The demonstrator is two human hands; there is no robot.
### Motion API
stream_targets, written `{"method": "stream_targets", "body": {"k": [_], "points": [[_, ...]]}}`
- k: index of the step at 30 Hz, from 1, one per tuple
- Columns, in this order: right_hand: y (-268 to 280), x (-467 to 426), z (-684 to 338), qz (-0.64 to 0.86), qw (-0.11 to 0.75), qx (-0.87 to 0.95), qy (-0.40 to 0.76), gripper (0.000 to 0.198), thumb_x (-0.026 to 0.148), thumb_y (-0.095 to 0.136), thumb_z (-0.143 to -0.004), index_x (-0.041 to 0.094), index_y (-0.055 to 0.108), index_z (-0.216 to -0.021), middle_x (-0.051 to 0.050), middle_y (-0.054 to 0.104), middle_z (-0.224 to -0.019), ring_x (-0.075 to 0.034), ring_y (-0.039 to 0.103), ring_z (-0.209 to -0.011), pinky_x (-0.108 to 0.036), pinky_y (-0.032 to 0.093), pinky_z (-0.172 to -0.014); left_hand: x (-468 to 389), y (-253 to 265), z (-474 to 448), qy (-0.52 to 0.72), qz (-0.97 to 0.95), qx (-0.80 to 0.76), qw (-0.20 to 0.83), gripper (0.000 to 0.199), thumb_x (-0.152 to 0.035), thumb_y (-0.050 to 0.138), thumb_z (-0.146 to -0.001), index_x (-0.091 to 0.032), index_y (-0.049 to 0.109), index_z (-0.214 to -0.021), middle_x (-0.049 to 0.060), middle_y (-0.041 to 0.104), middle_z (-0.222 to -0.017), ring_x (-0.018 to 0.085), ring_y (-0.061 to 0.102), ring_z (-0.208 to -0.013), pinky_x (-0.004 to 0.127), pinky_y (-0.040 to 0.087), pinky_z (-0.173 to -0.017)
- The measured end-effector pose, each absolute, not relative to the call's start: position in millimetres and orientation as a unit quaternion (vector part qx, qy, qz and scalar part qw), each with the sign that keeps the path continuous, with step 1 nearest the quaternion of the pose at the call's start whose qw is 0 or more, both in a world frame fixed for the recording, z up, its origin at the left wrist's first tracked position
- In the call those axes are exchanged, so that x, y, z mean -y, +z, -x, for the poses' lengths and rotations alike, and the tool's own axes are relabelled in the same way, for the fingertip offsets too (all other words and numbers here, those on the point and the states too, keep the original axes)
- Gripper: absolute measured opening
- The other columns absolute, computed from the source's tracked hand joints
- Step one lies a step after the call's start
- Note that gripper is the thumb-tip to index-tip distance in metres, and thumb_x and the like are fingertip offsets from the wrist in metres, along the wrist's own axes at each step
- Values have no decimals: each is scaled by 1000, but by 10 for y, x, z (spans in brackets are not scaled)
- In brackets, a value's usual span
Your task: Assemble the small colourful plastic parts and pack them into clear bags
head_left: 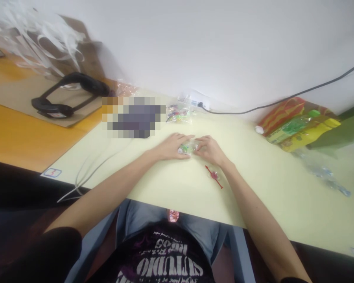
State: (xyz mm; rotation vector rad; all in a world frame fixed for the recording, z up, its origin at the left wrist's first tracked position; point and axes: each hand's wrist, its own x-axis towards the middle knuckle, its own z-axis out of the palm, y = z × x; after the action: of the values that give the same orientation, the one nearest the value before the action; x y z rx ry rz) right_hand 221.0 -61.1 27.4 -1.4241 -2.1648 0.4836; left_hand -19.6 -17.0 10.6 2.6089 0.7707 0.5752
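Between my two hands, on the pale yellow tabletop (165, 182), is a small clear plastic packet (186, 148) with green and white bits in it. My left hand (173, 146) curls around its left side, thumb along the near edge. At the other end, my right hand (208, 150) is closed on the clear plastic with its fingertips. A thin red double-ended arrow (214, 177) with a pink and clear round middle lies just below my right hand, untouched. Fine detail of the packet is blurred and partly covered by fingers.
Clear bags of small colourful pieces (178, 113) lie at the back by a power socket (200, 100) with a black cable (238, 113). Bottles (306, 131) stand right, with crumpled plastic (321, 171) nearer. A black frame-like device (70, 96) and a blurred-out dark object (137, 120) are left.
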Motion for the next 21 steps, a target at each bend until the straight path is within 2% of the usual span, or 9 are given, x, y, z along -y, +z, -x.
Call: {"method": "stream_targets", "body": {"k": [5, 12, 17, 21], "points": [[296, 550, -2160, 513, 221, 813, 163, 3, 22, 78, -79, 24, 79, -77, -8, 74, -124, -30, 58, -116, -44, 46, -104, 179, 123, 186, 203, -923, -268, 185, 88, -54, 73, -84, -24, 37, -159, 12, 60, -140, 34, 51, -130, 47, 35, -115], [272, 439, -2068, 483, 193, 839, 159, 11, 25, 72, -87, 26, 81, -82, -7, 75, -115, -29, 59, -113, -41, 45, -104, 168, 114, 197, 207, -924, -262, 187, 85, -53, 72, -85, -25, 38, -158, 11, 60, -138, 32, 52, -126, 46, 37, -113], [383, 533, -2242, 480, 199, 835, 181, 22, 25, 62, -94, 28, 82, -103, -6, 73, -127, -29, 60, -119, -45, 44, -106, 164, 104, 207, 207, -923, -270, 181, 87, -55, 73, -84, -25, 38, -158, 11, 58, -141, 33, 50, -130, 46, 34, -115], [514, 886, -2480, 557, 218, 796, 96, 30, 37, 56, -100, 26, 76, -119, -11, 68, -135, -34, 56, -126, -55, 41, -109, 162, 135, 216, 207, -924, -271, 173, 88, -56, 73, -84, -26, 37, -159, 11, 59, -141, 32, 50, -129, 47, 31, -117]]}}
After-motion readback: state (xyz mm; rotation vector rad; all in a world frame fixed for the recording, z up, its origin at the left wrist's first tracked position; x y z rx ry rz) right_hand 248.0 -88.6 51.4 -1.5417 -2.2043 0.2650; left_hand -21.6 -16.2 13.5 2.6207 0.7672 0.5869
